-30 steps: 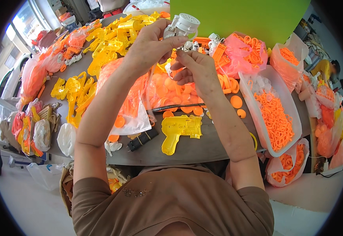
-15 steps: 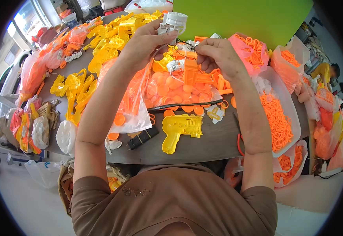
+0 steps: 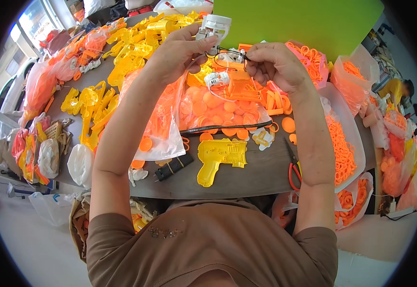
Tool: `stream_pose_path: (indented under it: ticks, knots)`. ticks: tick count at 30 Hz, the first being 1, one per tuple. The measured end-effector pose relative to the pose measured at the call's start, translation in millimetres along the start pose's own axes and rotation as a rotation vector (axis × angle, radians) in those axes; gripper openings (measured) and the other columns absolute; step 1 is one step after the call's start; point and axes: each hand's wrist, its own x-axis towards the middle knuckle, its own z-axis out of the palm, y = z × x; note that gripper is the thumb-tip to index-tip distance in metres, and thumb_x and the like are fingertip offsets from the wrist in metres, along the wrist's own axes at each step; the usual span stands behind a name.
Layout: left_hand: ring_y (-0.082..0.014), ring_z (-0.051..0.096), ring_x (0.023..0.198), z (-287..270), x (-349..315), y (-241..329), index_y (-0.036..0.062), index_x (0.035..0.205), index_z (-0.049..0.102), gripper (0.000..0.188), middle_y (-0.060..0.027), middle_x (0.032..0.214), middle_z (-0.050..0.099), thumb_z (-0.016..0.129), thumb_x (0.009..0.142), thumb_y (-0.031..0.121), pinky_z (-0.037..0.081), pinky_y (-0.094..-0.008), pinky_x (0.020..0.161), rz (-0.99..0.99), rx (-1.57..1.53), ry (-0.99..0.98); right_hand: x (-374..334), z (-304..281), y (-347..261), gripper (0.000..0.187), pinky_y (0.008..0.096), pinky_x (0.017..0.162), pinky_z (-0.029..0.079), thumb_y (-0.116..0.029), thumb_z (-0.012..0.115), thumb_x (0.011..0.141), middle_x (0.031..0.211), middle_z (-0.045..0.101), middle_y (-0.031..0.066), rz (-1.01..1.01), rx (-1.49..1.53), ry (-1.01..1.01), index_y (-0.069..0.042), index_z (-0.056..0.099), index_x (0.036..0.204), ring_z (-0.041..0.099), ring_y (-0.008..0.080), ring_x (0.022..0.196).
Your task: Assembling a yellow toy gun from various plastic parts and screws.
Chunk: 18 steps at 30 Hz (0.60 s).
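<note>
High over the table, my left hand [image 3: 182,53] grips a white plastic mechanism [image 3: 216,27] with a round top. Thin dark wires [image 3: 225,51] run from its lower end to my right hand [image 3: 278,67], whose thumb and fingertips pinch them. Beneath the hands, an orange plastic part [image 3: 243,88] and a second white mechanism [image 3: 216,79] with a wire lie on a bag of orange discs [image 3: 208,110]. Nearer to me, a yellow toy gun half-shell [image 3: 222,160] rests on the table, its inner side up.
Yellow shells [image 3: 132,52] are heaped at the left and back. A tub [image 3: 359,143] of orange rings stands at the right, beside red-handled pliers [image 3: 294,176]. A black bundled object [image 3: 174,167] lies near the front edge. A green panel [image 3: 294,24] rises behind.
My right hand has moved to the right, drawing the wires out sideways. My left hand and the white mechanism have shifted slightly right. The pliers show more beside my right forearm.
</note>
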Motion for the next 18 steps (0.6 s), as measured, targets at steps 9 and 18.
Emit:
stream_pose_path:
  ticks: [9, 18]
  knots:
    - [-0.0053, 0.045, 0.054, -4, -2, -6, 0.0041, 0.104, 0.055, 0.028, -0.0004, 0.075, 0.055, 0.066, 0.083, 0.020, 0.032, -0.0204, 0.043, 0.090, 0.158, -0.142, 1, 11, -14, 0.016, 0.0200, 0.048, 0.043, -0.019, 0.056, 0.084, 0.067, 0.061, 0.0027, -0.135, -0.470, 0.106, -0.004, 0.061, 0.080, 0.055, 0.0078, 0.053]
    - [-0.0064, 0.047, 0.057, -9, 0, -2, 0.0049, 0.105, 0.055, 0.027, -0.0009, 0.079, 0.056, 0.065, 0.085, 0.020, 0.030, -0.0202, 0.043, 0.015, -0.002, -0.091, 7, 13, -6, 0.017, 0.0198, 0.045, 0.045, -0.020, 0.056, 0.087, 0.069, 0.063, 0.0048, -0.119, -0.267, 0.201, -0.004, 0.059, 0.089, 0.056, 0.0072, 0.051]
